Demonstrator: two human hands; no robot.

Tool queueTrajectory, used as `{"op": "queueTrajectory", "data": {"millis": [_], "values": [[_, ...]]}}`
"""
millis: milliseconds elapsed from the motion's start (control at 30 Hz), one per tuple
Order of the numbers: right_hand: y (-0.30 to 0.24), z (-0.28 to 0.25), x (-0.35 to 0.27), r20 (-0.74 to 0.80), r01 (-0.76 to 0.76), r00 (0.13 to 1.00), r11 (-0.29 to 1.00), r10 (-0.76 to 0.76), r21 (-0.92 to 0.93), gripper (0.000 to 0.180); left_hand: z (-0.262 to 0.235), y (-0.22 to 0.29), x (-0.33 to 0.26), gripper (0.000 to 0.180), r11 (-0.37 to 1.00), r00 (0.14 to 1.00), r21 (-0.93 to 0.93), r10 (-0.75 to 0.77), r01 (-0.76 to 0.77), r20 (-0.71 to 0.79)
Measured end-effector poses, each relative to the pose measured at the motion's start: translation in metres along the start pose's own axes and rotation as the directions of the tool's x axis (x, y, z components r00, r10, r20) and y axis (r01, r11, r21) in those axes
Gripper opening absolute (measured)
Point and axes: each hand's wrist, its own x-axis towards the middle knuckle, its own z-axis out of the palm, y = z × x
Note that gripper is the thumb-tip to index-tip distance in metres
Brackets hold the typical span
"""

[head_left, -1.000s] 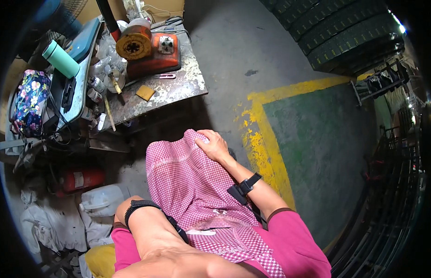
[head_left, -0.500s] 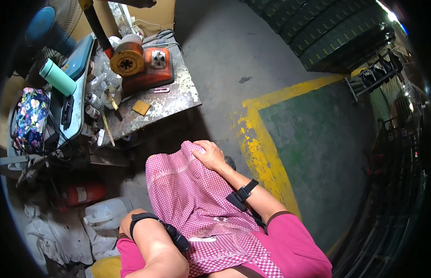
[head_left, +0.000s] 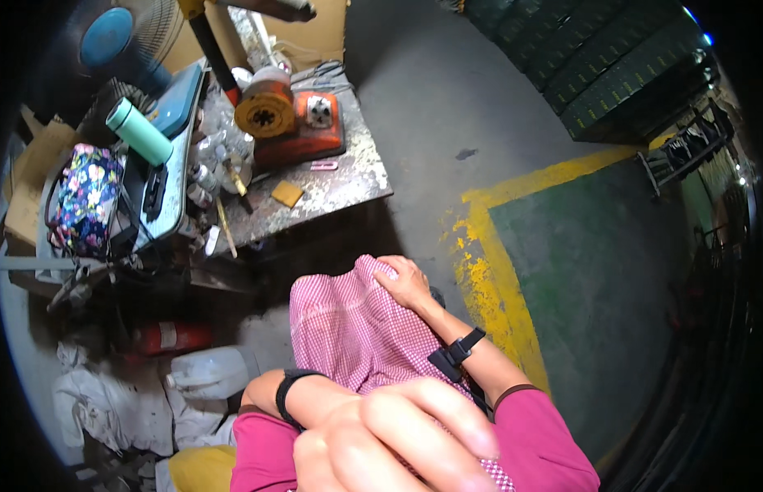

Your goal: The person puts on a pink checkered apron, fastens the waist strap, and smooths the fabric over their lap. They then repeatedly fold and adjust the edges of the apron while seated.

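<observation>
My left hand (head_left: 381, 439) is raised very close at the bottom of the view. Its fingers are bent and held together; the fingertips and palm are partly hidden, so anything within them does not show. My right hand (head_left: 404, 283) lies over the knee on a pink-and-white checked apron (head_left: 349, 328), fingers loosely spread on the cloth, holding nothing. The apron covers my lap. A black strap with a small dark box (head_left: 455, 355) goes round my right forearm. Another black band (head_left: 290, 394) circles the left one.
A worn table (head_left: 349, 184) at left carries an orange machine (head_left: 295, 139), a yellowish block (head_left: 287, 194), brushes and bottles. Beside it are a green flask (head_left: 140, 131) and a flowered bag (head_left: 90, 197). A plastic jug (head_left: 209, 373) lies below. Dark crates (head_left: 594, 66) stand far right.
My left hand has come up into view, large and near, over the lower apron. My right hand stays on the knee. The whole view has shifted slightly, moving the surroundings rightward.
</observation>
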Motion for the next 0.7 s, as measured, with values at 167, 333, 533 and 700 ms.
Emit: {"op": "queueTrajectory", "data": {"millis": [167, 333, 533, 700], "values": [[-0.002, 0.002, 0.002, -0.012, 0.029, 0.999, 0.998, -0.03, -0.048, 0.046, -0.003, -0.011, -0.005, 0.015, 0.879, 0.968, -0.44, 0.239, -0.184, 0.073], [-0.004, 0.001, 0.002, 0.02, -0.009, 1.0, 1.0, 0.01, -0.013, 0.047, 0.032, 0.035, -0.008, 0.012, 0.963, 0.932, -0.21, -0.225, 0.169, -0.282], [-0.005, 0.002, 0.001, 0.018, -0.002, 1.0, 1.0, 0.003, -0.028, 0.046, 0.013, 0.019, -0.005, 0.014, 0.943, 0.991, -0.331, -0.069, 0.027, -0.118], [-0.005, 0.0, 0.001, 0.009, 0.006, 1.0, 1.0, -0.006, -0.022, 0.046, 0.005, 0.014, -0.005, 0.015, 0.928, 0.993, -0.373, -0.05, 0.008, -0.103]]}}
